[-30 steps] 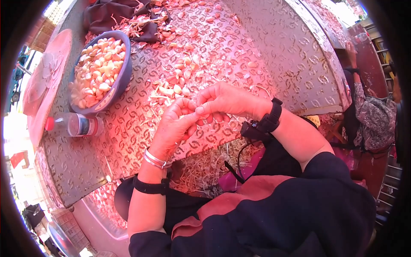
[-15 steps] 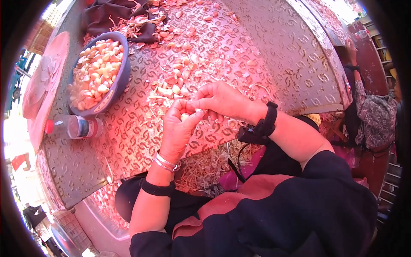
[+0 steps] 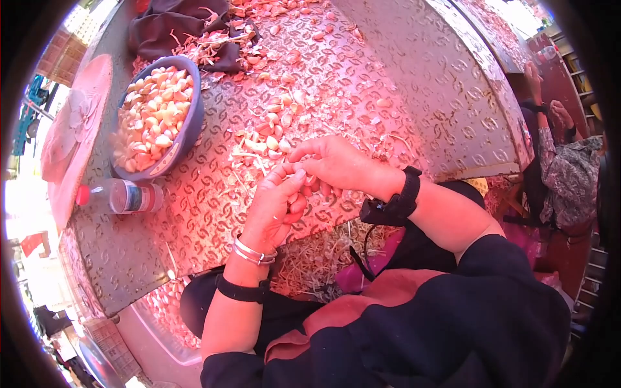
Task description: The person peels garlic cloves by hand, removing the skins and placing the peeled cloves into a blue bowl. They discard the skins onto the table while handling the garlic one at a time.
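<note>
My left hand [image 3: 275, 207] is closed, its thumb and forefinger pinched around a garlic clove that the fingers mostly hide. Touching it from the right, my right hand [image 3: 346, 165] has its thumb and forefinger bent in on the same small clove, the other fingers curled beneath. Just beyond my fingertips lies a loose pile of garlic cloves [image 3: 272, 143] among papery skins on the patterned metal tabletop [image 3: 200, 220]. To the far left of my hands, a blue basin [image 3: 196, 119] is heaped with pale cloves.
Left of my hands lie a plastic bottle [image 3: 136, 196] with a red cap and a wide-brimmed hat [image 3: 74, 132]. A dark cloth [image 3: 162, 29] is at the back. Below the table edge sits a clear tub [image 3: 184, 354] of cloves. Another person [image 3: 569, 174] sits at the right.
The view has shifted slightly, so the table's contents sit a little lower and further right. My fingertips have rearranged around the clove, and my right forefinger has lifted somewhat.
</note>
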Motion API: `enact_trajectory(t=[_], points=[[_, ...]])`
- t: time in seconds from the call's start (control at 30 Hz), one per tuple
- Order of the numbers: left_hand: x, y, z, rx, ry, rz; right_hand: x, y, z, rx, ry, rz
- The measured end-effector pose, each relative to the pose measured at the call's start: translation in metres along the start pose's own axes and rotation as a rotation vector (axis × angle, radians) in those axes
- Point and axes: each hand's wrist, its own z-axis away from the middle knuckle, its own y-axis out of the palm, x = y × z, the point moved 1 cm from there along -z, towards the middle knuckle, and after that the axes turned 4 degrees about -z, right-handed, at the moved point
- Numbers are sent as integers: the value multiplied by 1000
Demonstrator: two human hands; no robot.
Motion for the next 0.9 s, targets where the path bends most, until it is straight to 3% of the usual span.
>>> enact_trajectory(t=[0.2,0.27,0.3,0.33,0.37,0.43,0.5,0.63,0.83,0.9], points=[[4,-12,-11,-39,-20,143,-10,1,-13,-55,-82,-62],[4,-4,-8,-180,165,-61,-11,-1,-13,-68,-83,-89],[4,1,-6,-178,166,-61,-9,-4,-11,-51,-31,-251],[3,6,-3,-144,307,-225,-9,-6,-11,-33,22,-414],[2,9,-1,-108,449,-389,-9,-9,-10,-33,21,-413],[6,5,-4,-64,502,-466,-8,-14,-11,32,-7,-538],[7,2,-8,-120,771,-740,-5,-10,-7,22,-2,-547],[-2,7,4,-173,770,-673,18,-3,8,-22,-97,-581],[-13,11,19,-281,1009,-780,48,-2,26,60,-199,-508],[-12,12,24,-298,846,-621,50,1,28,54,-269,-451]])
